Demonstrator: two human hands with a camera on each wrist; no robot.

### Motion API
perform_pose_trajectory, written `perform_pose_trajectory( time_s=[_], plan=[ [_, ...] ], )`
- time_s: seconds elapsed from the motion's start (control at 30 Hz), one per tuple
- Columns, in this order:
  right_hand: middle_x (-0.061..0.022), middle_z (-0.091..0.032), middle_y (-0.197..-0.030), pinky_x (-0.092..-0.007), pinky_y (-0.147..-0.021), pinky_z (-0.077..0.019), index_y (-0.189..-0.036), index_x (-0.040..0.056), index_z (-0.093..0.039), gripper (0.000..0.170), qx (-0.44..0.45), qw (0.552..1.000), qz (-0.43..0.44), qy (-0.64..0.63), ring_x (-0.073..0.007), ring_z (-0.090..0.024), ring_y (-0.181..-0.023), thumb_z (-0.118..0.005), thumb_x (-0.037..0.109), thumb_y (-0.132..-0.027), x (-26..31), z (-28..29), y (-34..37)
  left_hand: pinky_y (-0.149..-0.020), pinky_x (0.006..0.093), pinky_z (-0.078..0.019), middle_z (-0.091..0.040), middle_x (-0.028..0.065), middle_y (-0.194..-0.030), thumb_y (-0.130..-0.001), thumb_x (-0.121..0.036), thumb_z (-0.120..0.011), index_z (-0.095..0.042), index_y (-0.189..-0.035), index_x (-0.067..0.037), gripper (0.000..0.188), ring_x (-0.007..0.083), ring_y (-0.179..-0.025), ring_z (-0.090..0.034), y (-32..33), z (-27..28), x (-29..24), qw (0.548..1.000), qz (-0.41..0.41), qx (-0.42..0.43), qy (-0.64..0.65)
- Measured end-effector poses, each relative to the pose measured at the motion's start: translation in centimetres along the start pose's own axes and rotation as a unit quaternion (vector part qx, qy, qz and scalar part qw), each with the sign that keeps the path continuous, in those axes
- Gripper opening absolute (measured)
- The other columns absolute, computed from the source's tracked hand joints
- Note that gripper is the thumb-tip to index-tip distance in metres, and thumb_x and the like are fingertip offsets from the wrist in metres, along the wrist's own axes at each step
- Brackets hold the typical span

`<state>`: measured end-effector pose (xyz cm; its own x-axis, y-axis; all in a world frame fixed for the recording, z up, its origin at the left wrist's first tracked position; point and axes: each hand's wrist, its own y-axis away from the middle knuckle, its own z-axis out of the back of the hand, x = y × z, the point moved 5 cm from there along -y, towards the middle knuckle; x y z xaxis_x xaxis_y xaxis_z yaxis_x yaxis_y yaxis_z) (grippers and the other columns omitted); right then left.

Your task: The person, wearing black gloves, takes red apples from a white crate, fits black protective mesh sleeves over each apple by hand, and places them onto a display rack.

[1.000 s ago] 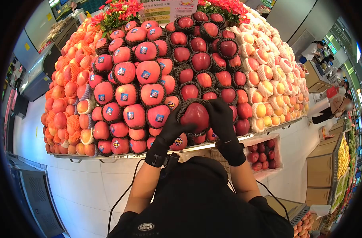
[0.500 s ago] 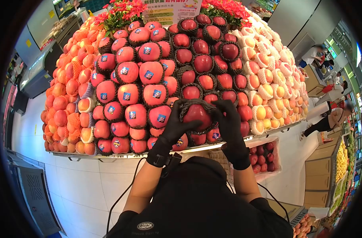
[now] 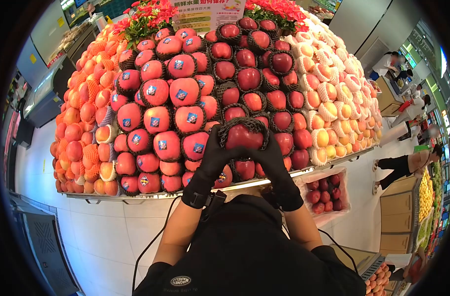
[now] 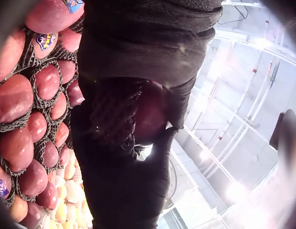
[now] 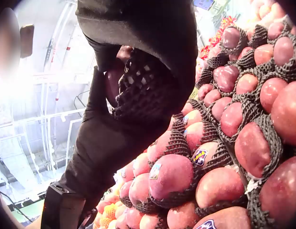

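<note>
A dark red apple (image 3: 243,137) in a black foam net (image 3: 242,121) is held between two black-gloved hands above the front of the fruit display. The left hand (image 3: 216,154) curls round its left side, and the right hand (image 3: 271,157) round its right side, with the thumbs across the near face. In the left wrist view the apple (image 4: 150,114) and its net (image 4: 114,114) show between the gloves. The right wrist view has the netted side (image 5: 143,88) under the curled fingers of the right glove (image 5: 138,24).
Stacked stickered apples (image 3: 155,91) stand left of the hands, netted peach-coloured fruit (image 3: 333,113) to the right. Behind are red flowers (image 3: 279,12) and a sign (image 3: 207,15). Below the display edge sits a box of dark apples (image 3: 325,193). A person (image 3: 407,165) stands at far right.
The net has moved from round the apple's sides to mostly over its upper part. The right hand has closed in round the apple after its fingers were raised at the net. A passer-by has moved nearer.
</note>
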<state>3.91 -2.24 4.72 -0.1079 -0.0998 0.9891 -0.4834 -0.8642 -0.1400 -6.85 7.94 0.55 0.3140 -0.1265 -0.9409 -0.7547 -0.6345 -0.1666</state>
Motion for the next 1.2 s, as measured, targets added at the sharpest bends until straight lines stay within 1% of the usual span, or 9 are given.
perform_pose_trajectory(
  time_s=[0.07, 0.27, 0.37, 0.57, 0.67, 0.77, 0.9, 1.07, 1.2],
  plan=[
    [-0.0100, -0.052, -0.125, -0.0336, -0.095, -0.0458, -0.130, 0.0023, -0.046, 0.065, -0.021, 0.999, -0.004, -0.034, -0.0193, -0.051, -0.116, -0.075, 0.011, -0.073, -1.5, 0.5, 0.2, -0.078, 0.0308, -0.0550, -0.055, 0.0068, -0.115, -0.080, -0.002, -0.066, -0.045, -0.126, -0.005, 0.050, 0.0165, -0.103, -0.057, 0.1, 0.1, -0.2, 0.998, -0.037, -0.002, -0.050],
    [-0.0099, -0.054, -0.122, -0.0322, -0.090, -0.0488, -0.128, 0.0016, -0.047, 0.062, -0.039, 0.994, -0.018, -0.100, -0.0187, -0.053, -0.111, -0.074, 0.009, -0.072, -3.1, 1.1, 0.7, -0.077, 0.0239, -0.0489, -0.060, 0.0023, -0.101, -0.095, -0.017, -0.052, -0.056, -0.116, -0.001, 0.027, 0.0080, -0.091, -0.056, 0.1, 1.1, -0.8, 0.998, 0.063, -0.025, 0.005],
    [-0.0103, -0.055, -0.121, -0.0333, -0.089, -0.0495, -0.130, 0.0009, -0.046, 0.062, -0.049, 0.994, -0.025, -0.097, -0.0195, -0.054, -0.110, -0.068, 0.008, -0.073, -3.7, 1.0, 0.8, -0.088, 0.0254, -0.0444, -0.057, 0.0036, -0.119, -0.096, -0.015, -0.052, -0.047, -0.135, 0.001, 0.042, 0.0097, -0.101, -0.054, 0.7, 0.7, -0.8, 0.980, 0.064, 0.021, 0.189],
    [-0.0107, -0.053, -0.122, -0.0331, -0.090, -0.0487, -0.131, 0.0015, -0.044, 0.063, -0.028, 0.998, -0.039, -0.030, -0.0195, -0.054, -0.109, -0.070, 0.012, -0.075, -3.2, 0.9, 1.2, -0.088, 0.0246, -0.0438, -0.059, 0.0038, -0.114, -0.096, -0.015, -0.053, -0.051, -0.131, 0.000, 0.038, 0.0083, -0.102, -0.054, 0.2, 3.3, 1.1, 0.997, 0.074, -0.001, 0.025],
    [-0.0108, -0.052, -0.124, -0.0342, -0.093, -0.0473, -0.134, 0.0011, -0.042, 0.066, -0.027, 0.997, -0.056, -0.035, -0.0195, -0.053, -0.112, -0.068, 0.011, -0.074, -3.2, 0.9, 1.5, -0.084, 0.0235, -0.0451, -0.062, 0.0023, -0.106, -0.094, -0.015, -0.056, -0.054, -0.126, -0.002, 0.035, 0.0081, -0.099, -0.056, -0.4, 2.9, -1.4, 0.999, 0.003, -0.037, 0.011],
    [-0.0116, -0.050, -0.128, -0.0356, -0.096, -0.0462, -0.136, 0.0012, -0.040, 0.068, 0.008, 0.990, -0.080, -0.116, -0.0204, -0.051, -0.116, -0.069, 0.013, -0.076, -3.9, 0.6, 1.7, -0.085, 0.0272, -0.0475, -0.063, 0.0042, -0.108, -0.094, -0.014, -0.056, -0.059, -0.120, -0.002, 0.029, 0.0112, -0.098, -0.058, -1.0, 1.6, -3.0, 0.997, -0.020, 0.011, -0.076],
    [-0.0120, -0.049, -0.130, -0.0357, -0.097, -0.0457, -0.137, 0.0003, -0.039, 0.068, 0.047, 0.968, -0.126, -0.213, -0.0206, -0.050, -0.117, -0.070, 0.014, -0.078, -4.5, -0.1, 2.2, -0.080, 0.0273, -0.0482, -0.067, 0.0055, -0.096, -0.089, -0.015, -0.064, -0.066, -0.107, -0.001, 0.023, 0.0114, -0.090, -0.060, -2.2, 0.2, -4.3, 0.979, 0.001, 0.098, -0.180],
    [-0.0117, -0.053, -0.126, -0.0347, -0.095, -0.0463, -0.134, 0.0000, -0.042, 0.069, 0.086, 0.990, -0.106, -0.031, -0.0194, -0.052, -0.115, -0.073, 0.019, -0.076, -3.9, 0.6, 2.3, -0.073, 0.0261, -0.0481, -0.068, 0.0076, -0.085, -0.085, -0.018, -0.070, -0.069, -0.100, 0.000, 0.023, 0.0122, -0.080, -0.061, -3.1, -0.1, -4.5, 0.926, 0.050, 0.225, -0.299],
    [-0.0118, -0.054, -0.124, -0.0339, -0.094, -0.0467, -0.133, 0.0005, -0.043, 0.074, 0.093, 0.990, -0.092, 0.057, -0.0194, -0.053, -0.114, -0.077, 0.024, -0.073, -3.5, 1.4, 2.1, -0.067, 0.0278, -0.0482, -0.066, 0.0077, -0.082, -0.080, -0.013, -0.073, -0.068, -0.094, 0.000, 0.020, 0.0128, -0.072, -0.060, -3.2, 0.3, -3.6, 0.922, 0.037, 0.227, -0.312]
  ],
)
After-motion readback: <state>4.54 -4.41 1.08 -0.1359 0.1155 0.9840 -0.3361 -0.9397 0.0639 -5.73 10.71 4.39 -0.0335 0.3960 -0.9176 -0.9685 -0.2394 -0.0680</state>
